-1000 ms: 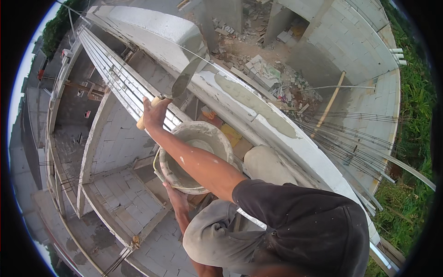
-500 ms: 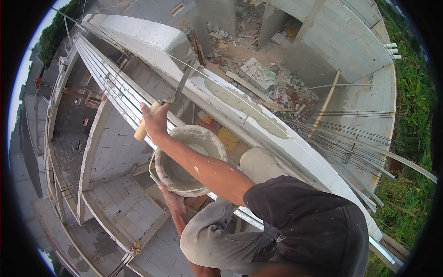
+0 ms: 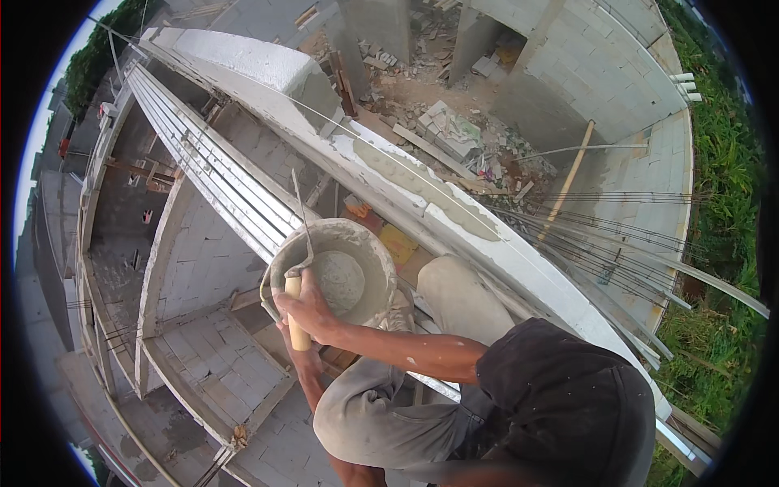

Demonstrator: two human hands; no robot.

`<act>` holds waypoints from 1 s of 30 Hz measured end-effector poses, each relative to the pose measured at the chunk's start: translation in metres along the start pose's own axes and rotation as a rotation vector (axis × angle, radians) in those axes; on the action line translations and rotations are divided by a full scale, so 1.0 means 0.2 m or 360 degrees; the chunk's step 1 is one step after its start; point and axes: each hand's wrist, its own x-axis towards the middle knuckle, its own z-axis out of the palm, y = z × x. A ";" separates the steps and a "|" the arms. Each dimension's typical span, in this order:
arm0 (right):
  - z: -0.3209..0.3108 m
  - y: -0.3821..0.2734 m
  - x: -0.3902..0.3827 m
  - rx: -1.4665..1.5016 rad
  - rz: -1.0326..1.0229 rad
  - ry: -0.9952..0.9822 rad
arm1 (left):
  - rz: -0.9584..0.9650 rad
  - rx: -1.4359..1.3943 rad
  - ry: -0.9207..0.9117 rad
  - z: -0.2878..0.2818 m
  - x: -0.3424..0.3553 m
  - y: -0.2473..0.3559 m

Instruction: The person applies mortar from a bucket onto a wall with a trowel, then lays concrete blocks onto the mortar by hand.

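My right hand (image 3: pixel 310 310) is closed around the wooden handle of a trowel (image 3: pixel 299 334). The trowel's thin blade points up and away, seen nearly edge-on over the near-left rim of a mortar-stained bucket (image 3: pixel 372 256). A pale grey layer lies at the bucket's bottom. Below that rim, my left hand (image 3: pixel 303 355) holds the bucket's side, its fingers mostly hidden behind the trowel handle and my right hand. Beyond the bucket runs a white block wall (image 3: pixel 495 252), with a strip of wet grey mortar (image 3: pixel 418 180) along its top and a string stretched above it.
A large white block (image 3: pixel 243 61) stands on the wall farther along. Long metal bars (image 3: pixel 203 170) run beside the wall under the bucket. Rooms with rubble (image 3: pixel 454 130) lie far below. Steel rods (image 3: pixel 600 252) and a wooden pole (image 3: pixel 568 178) stretch across on the right.
My right hand has brought the trowel back from the block's end to the bucket's near-left rim. My left hand stays at the bucket.
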 end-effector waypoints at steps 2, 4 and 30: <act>-0.33 -0.04 -0.18 -0.0381 0.0245 -0.0181 | 0.0024 -0.0174 -0.0099 -0.07 0.01 -0.05; -0.63 -0.08 -0.25 -0.1059 0.0254 -0.0358 | -0.0043 -0.0141 -0.0055 0.02 -0.02 0.00; -1.08 0.15 0.06 -0.2411 0.0166 -0.0423 | 0.0304 0.0624 0.0013 0.20 -0.02 0.09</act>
